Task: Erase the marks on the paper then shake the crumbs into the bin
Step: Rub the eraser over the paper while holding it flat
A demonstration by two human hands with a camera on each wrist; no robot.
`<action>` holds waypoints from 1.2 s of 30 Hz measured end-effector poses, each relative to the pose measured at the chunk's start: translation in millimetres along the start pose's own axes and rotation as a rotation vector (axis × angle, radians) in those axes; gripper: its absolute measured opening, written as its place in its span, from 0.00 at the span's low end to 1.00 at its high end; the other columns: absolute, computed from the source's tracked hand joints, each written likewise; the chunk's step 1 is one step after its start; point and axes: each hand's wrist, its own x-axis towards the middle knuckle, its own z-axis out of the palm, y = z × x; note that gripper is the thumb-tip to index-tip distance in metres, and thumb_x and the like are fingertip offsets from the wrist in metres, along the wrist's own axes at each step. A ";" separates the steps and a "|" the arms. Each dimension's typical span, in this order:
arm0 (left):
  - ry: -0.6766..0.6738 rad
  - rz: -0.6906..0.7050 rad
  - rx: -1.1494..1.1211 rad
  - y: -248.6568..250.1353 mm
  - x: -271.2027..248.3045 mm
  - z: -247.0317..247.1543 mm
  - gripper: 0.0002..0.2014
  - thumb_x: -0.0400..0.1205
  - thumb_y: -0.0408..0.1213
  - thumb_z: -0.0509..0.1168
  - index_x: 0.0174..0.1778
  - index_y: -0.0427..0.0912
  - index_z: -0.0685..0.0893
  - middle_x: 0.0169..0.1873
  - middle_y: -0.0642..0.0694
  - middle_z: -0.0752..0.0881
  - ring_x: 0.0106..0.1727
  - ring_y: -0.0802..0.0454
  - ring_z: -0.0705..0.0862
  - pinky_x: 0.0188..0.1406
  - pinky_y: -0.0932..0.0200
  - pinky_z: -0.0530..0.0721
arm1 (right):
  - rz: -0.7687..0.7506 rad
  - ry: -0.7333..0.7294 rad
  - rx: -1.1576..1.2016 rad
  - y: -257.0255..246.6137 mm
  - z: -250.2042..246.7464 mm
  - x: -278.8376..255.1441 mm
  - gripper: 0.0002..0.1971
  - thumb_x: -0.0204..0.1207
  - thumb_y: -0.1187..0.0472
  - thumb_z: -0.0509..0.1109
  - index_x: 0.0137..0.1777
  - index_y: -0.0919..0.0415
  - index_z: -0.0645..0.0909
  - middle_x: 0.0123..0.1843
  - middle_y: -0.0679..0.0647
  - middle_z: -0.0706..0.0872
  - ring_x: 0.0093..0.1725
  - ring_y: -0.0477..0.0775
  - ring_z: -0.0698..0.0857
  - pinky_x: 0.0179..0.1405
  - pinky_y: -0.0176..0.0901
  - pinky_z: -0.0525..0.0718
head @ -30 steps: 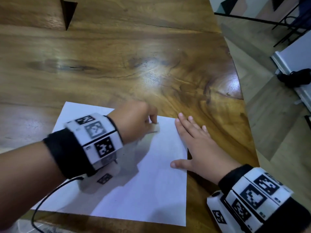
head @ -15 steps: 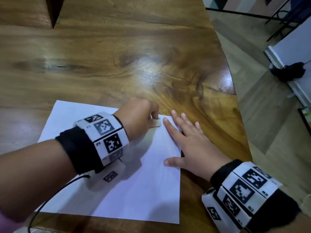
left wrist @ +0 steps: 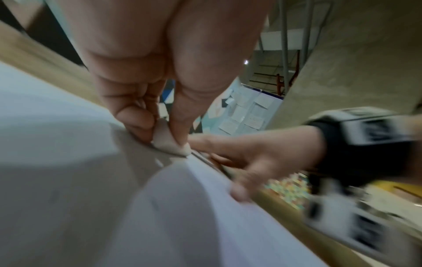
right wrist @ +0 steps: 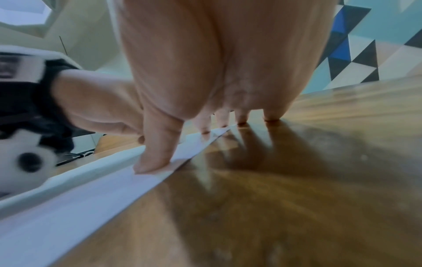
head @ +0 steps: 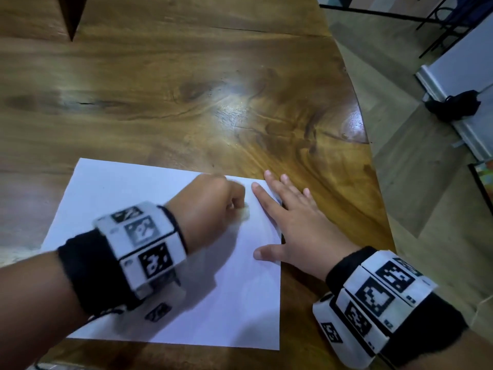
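A: What do the fingers do, from where you stand?

B: The left hand [head: 210, 209] is curled into a loose fist, and thumb and fingers pinch a small pale eraser [left wrist: 170, 142]. The lower end of the eraser touches the paper [head: 186, 303], near its far right corner. The right hand [head: 298, 231] lies flat with straight, spread fingers. Its thumb [right wrist: 157, 153] and first fingers press on the right edge of the sheet; the other fingertips rest on the bare wood beside it.

A: And the surface under them?

B: A wooden table [head: 186, 97], glossy, brown, with strong grain and a bright reflection in the middle. Its right side is curved. The white sheet lies flat near the front edge. I cannot make out any marks on it; the left wrist view is blurred there.

A: The room?

B: Beyond the table there is a pale floor [head: 400, 108], a black object [head: 453, 105] lying beside a white board, and thin dark metal legs further back. The right wrist view shows a wall with blue, black and white triangles [right wrist: 351, 50].

A: The arms?

B: Both forearms come in from the near side. Each has a black wrist band [head: 80, 268] with white blocks that carry black square codes [head: 376, 296]. No words can be read.
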 end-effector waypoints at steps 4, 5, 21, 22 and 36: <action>-0.021 0.002 0.005 -0.4 5.5 -5.5 0.04 0.74 0.40 0.69 0.41 0.44 0.86 0.28 0.53 0.78 0.39 0.48 0.81 0.29 0.63 0.65 | 0.001 0.008 0.022 -0.1 0.3 -0.3 0.52 0.69 0.40 0.71 0.79 0.39 0.33 0.80 0.38 0.25 0.78 0.42 0.26 0.76 0.45 0.28; 0.012 -0.031 0.002 -0.3 15.2 -9.4 0.05 0.74 0.39 0.69 0.43 0.42 0.86 0.30 0.50 0.81 0.42 0.46 0.82 0.32 0.62 0.65 | 0.000 0.011 0.023 0.1 0.5 -0.3 0.52 0.69 0.40 0.71 0.80 0.39 0.33 0.80 0.38 0.25 0.78 0.42 0.26 0.76 0.44 0.28; -0.022 0.027 0.076 10.1 10.6 -5.6 0.05 0.76 0.36 0.64 0.33 0.46 0.82 0.27 0.53 0.76 0.36 0.52 0.73 0.34 0.64 0.62 | 0.002 0.031 0.006 0.4 1.9 1.1 0.53 0.68 0.39 0.71 0.80 0.40 0.34 0.81 0.38 0.27 0.79 0.43 0.27 0.74 0.42 0.28; -0.077 0.094 0.099 12.7 -2.5 -1.1 0.09 0.76 0.37 0.63 0.29 0.48 0.78 0.25 0.54 0.73 0.35 0.51 0.72 0.33 0.63 0.61 | 0.003 0.031 0.008 0.6 1.8 1.4 0.53 0.68 0.39 0.71 0.80 0.40 0.34 0.81 0.38 0.27 0.79 0.43 0.27 0.74 0.42 0.28; -0.130 0.217 0.018 -8.2 -28.6 0.2 0.08 0.71 0.41 0.62 0.27 0.45 0.79 0.26 0.50 0.73 0.30 0.49 0.73 0.27 0.63 0.62 | -0.003 0.033 0.034 0.6 2.3 1.5 0.52 0.67 0.40 0.72 0.80 0.40 0.36 0.77 0.33 0.27 0.79 0.43 0.27 0.74 0.41 0.28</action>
